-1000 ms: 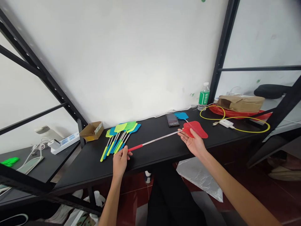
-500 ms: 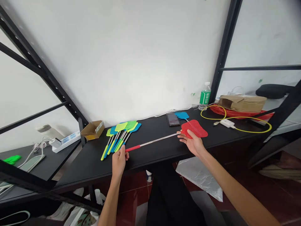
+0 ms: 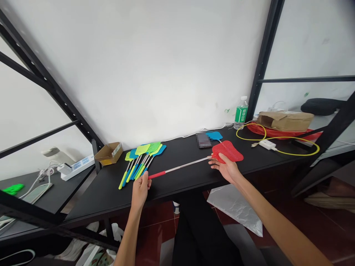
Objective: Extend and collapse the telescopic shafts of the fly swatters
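Note:
A red fly swatter (image 3: pixel 191 162) with a silver telescopic shaft is held lengthwise above the front of the black table. My left hand (image 3: pixel 141 188) is closed around the end of its red grip. At the other end, my right hand (image 3: pixel 226 168) pinches the base of the red mesh head, thumb on top and the other fingers below. Just beyond my left hand, several green and blue fly swatters (image 3: pixel 142 159) lie fanned out with their handles toward me. A blue swatter head (image 3: pixel 215 136) lies behind the red one, its handle mostly hidden.
On the black table (image 3: pixel 105 195) stand a small open cardboard box (image 3: pixel 108 154) and a water bottle (image 3: pixel 240 113). A yellow cable (image 3: pixel 301 153) with a white adapter, a torn brown box (image 3: pixel 288 120) and a blurred dark object (image 3: pixel 203 140) lie toward the right and back.
Almost nothing differs. The red swatter's head has shifted very slightly left, with both hands keeping the same hold.

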Motion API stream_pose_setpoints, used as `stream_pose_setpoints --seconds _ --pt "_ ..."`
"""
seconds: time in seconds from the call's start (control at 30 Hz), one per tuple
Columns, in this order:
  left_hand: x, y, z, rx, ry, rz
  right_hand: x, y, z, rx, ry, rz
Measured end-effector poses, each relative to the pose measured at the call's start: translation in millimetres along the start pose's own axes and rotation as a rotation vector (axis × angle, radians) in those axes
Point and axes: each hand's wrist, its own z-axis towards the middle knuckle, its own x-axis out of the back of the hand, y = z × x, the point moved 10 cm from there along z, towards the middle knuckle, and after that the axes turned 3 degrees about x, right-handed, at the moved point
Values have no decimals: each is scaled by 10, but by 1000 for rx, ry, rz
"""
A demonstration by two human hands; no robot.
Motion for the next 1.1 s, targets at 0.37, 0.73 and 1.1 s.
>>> stream_pose_setpoints --seconds 0.37,0.73,1.1 --pt "-124 59 2 -90 -124 46 -64 -33 -16 26 -18 16" --pt "-269 71 -52 -96 -272 0 117 44 53 -95 95 319" --pt "-292 53 -77 -66 -300 -21 92 63 45 -97 96 257"
